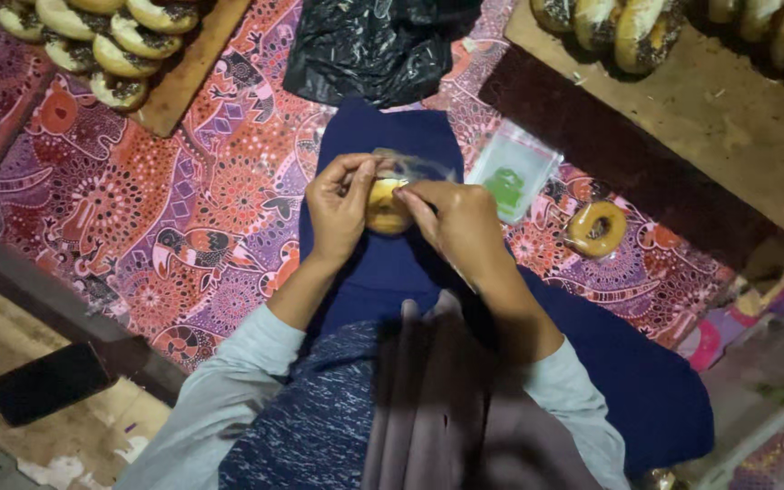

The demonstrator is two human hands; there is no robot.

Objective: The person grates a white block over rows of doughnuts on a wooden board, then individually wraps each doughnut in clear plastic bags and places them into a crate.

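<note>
Left hand: your left hand (339, 210) is over your lap, fingers bent and closed on the left side of a doughnut (385, 207) and on the edge of its clear wrap.
Right hand: your right hand (454, 220) is closed too; thumb & forefinger pinch the clear plastic bag (410, 167) at the top right of the doughnut. Rest of fingers are curled, palm side is hidden.
Doughnut: yellow-brown, held betw. both hands, above the dark blue cloth (383, 263) on your knees. It sits low in the bag opening; how deep inside, you cannot tell from this view.
Bag: thin, transparent, its loose end stands up behind your fingers.
Right of you: a stack of small clear bags w/ green print (512, 171) lies on the patterned red mat (183, 200), near your right hand but not touching. Further right one wrapped ring doughnut (596, 228) lies on the mat, apart from the stack.
Top middle: black plastic bag (369, 45), crumpled.
Top left: wooden board (188, 73) w/ rows of doughnuts (106, 36), dark sprinkles on top.
Top right: second wooden board (719, 118), more doughnuts (632, 27) at its far edge.
Bottom left: dark phone (47, 381) lies flat on the bare floor, well apart from you.
</note>
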